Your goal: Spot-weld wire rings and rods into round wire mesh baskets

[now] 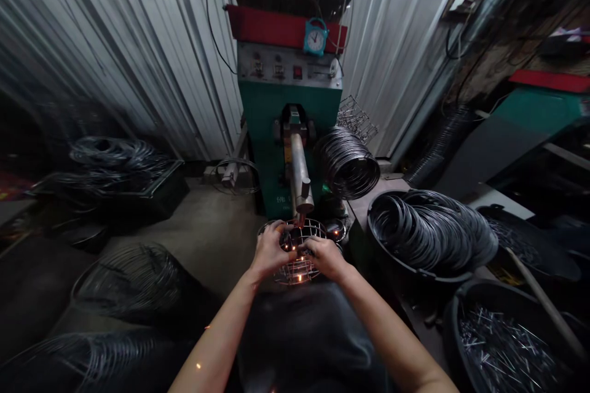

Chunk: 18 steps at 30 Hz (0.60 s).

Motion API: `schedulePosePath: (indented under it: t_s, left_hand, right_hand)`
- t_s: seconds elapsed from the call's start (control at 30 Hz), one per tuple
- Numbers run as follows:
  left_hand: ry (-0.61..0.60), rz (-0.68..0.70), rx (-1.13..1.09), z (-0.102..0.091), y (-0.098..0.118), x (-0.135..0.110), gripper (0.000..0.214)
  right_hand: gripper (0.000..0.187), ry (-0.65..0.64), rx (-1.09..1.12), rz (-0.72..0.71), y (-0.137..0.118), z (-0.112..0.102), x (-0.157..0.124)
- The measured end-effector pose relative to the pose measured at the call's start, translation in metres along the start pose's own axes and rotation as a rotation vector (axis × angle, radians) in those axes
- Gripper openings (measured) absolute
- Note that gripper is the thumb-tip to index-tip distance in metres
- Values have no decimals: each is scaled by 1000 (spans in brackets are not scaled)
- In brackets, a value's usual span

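Observation:
A round wire basket point(298, 274) sits low in front of me, under the tip of a spot welder's metal arm point(299, 166). Orange sparks glow among its wires, and a few fly towards my left forearm. My left hand point(271, 252) is closed on the basket's left side, thumb pointing inward. From the right, my right hand point(324, 253) grips the basket with bent fingers, close to the left thumb. Whether the fingertips also pinch a small loose wire is too fine to make out. The welder's copper-coloured electrode point(299, 220) comes down at the basket's far rim.
The green welding machine point(258, 116) stands ahead, carrying a blue clock point(316, 37). A coil of wire rings point(348, 163) hangs at its right. Tubs hold wire rings point(433, 230) and short metal rods point(504, 350) on my right. Wire bundles point(133, 279) lie at left.

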<state>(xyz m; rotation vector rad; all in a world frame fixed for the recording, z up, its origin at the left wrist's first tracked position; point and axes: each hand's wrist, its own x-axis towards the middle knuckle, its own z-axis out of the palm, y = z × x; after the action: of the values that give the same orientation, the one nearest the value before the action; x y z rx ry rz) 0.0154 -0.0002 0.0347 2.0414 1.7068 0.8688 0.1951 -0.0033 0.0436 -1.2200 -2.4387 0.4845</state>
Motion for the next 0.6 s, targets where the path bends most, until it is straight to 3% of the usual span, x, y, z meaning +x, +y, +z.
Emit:
schedulePosePath:
  t_s: [0.2,0.33,0.43,0.5,0.6]
  left_hand:
    - [24,-79,27,-1,6,15,55]
    - [11,-106,7,-1,6,21,54]
    - [38,-97,30,0,5,21,58]
    - [53,-103,44,0,4,22,60]
    - [45,-135,36,1,-1,29,59]
  right_hand:
    - [25,36,-52,89,1,-3,14]
    - [31,319,206,102,4,0,6]
    - [32,511,499,283,17,15,-25]
    - [31,545,630,434,30,36,-54]
    - [36,556,665,540,51,78,-100]
